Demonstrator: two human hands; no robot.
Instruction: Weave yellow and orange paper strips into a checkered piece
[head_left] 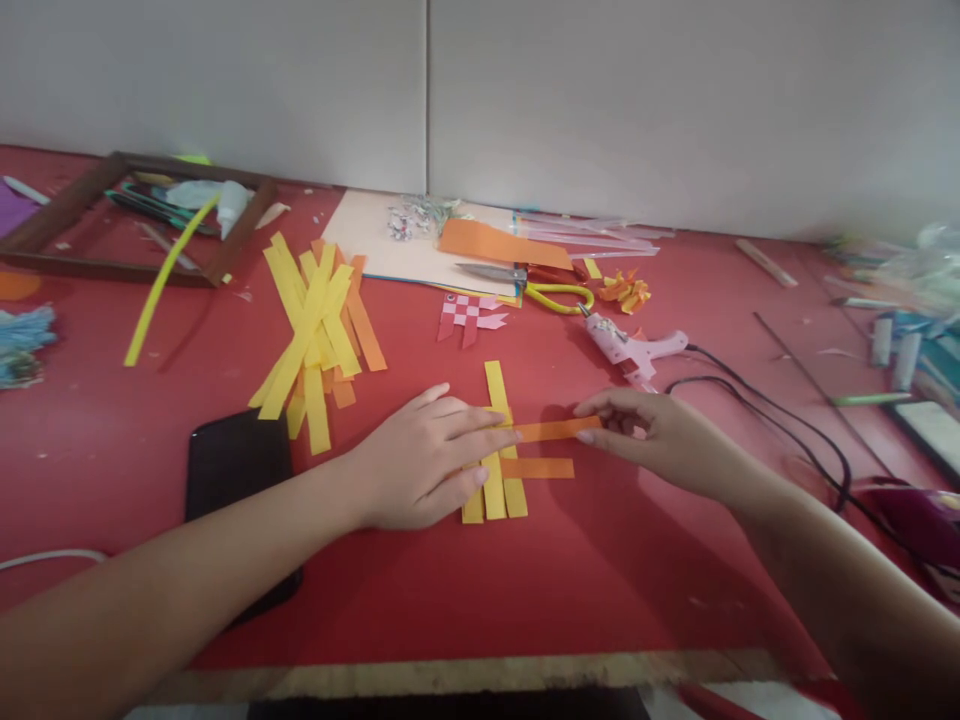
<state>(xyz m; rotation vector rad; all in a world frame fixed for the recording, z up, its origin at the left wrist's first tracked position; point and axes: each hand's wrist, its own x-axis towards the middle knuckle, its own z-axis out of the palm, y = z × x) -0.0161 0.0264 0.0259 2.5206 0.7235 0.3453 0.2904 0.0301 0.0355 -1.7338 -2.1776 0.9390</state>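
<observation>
Several yellow paper strips (493, 490) stand side by side on the red table, crossed by orange strips. My left hand (427, 455) lies flat over their left part with its fingers spread, hiding some of the crossings. Between the thumb and fingers of my right hand (637, 430) is the right end of an orange paper strip (551, 430). A second orange strip (544, 468) sticks out to the right just below it. Beyond the strips lies a pink and red woven paper fish (469, 315).
Loose yellow strips (307, 320) are piled at the left, against a black phone-like slab (240, 460). Yellow-handled scissors (555, 292) lie behind, and a pink glue gun (630, 345) with a black cable at the right. A wooden frame (247, 225) stands at the back left.
</observation>
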